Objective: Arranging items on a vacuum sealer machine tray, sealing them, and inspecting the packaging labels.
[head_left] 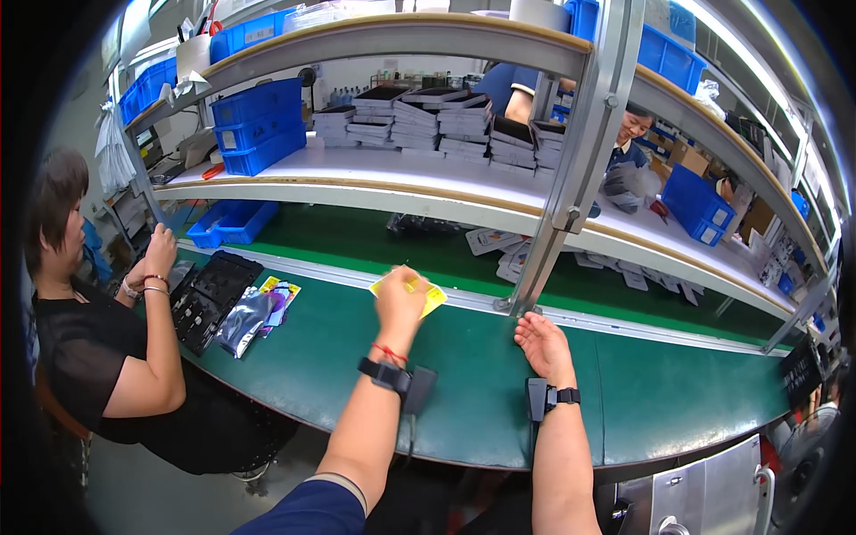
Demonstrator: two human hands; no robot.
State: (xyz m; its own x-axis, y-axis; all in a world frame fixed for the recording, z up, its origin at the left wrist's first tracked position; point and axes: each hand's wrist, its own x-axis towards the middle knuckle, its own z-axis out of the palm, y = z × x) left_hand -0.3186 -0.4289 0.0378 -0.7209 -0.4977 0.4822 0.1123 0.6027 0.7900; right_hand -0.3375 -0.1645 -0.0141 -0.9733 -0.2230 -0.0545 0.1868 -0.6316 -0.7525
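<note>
My left hand (401, 301) is over the metal rail at the back of the green worktable (473, 392). Its fingers are curled, with a flat yellow card (434, 300) showing on both sides of them; the fingertips are slightly blurred. Farther right, my right hand (542, 344) is beside the foot of the metal post, palm turned up and fingers loosely bent apart, holding nothing. Each of my wrists carries a black strap with a small dark box, and a red cord is round the left one.
A co-worker (107, 357) sits at the left, near a black tray (214, 299) of small parts, a silver pouch (242, 323) and colourful cards (280, 301). Stacked boxes (415, 120) and blue bins (259, 129) fill the shelf. The metal post (571, 169) rises ahead. White cards (508, 254) lie beyond the rail.
</note>
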